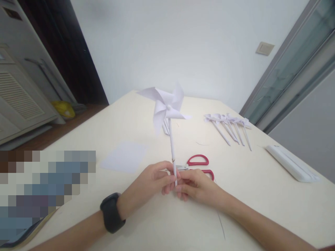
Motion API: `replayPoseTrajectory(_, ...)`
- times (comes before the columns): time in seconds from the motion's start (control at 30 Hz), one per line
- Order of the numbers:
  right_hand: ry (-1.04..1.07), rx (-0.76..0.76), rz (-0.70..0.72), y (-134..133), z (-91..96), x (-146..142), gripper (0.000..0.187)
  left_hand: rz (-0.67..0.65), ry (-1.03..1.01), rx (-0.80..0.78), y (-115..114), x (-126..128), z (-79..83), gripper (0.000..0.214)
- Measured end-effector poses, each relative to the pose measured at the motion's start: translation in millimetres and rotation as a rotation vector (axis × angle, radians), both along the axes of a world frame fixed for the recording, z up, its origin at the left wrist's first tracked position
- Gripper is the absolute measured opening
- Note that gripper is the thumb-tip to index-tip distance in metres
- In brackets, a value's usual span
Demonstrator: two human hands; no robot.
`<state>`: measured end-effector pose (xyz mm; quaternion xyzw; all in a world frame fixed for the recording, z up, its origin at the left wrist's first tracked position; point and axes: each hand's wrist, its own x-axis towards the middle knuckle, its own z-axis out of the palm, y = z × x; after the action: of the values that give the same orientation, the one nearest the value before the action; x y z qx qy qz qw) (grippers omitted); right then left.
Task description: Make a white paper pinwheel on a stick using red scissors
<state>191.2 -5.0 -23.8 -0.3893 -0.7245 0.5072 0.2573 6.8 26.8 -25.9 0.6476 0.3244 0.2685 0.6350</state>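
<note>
A white paper pinwheel stands nearly upright over the table, its folded blades at the top of a rolled paper stick. My left hand, with a black watch on its wrist, pinches the lower end of the stick from the left. From the right, my right hand has its thumb and fingers closed on the same lower end. Red-handled scissors lie just behind my right hand, which partly covers them. A thin wire lies near my right forearm.
On the white table, a square paper sheet lies at left. Several finished pinwheels lie in a row at back right, near a white plastic-wrapped pack. Rolled paper sticks lie behind the held pinwheel. The wall bounds the back.
</note>
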Motion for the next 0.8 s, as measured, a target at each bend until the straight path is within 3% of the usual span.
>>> replayPoseTrajectory(0.4, 0.172, -0.187, 0.009, 0.4, 1.1, 3.7, 0.016, -0.015, -0.076, -0.006, 1.6, 0.3, 2.8, 0.02)
replayPoseTrajectory(0.8, 0.238, -0.284, 0.006, -0.7, 1.0, 4.2, 0.021, -0.022, -0.051, -0.028, -4.3, 1.6, 4.2, 0.012)
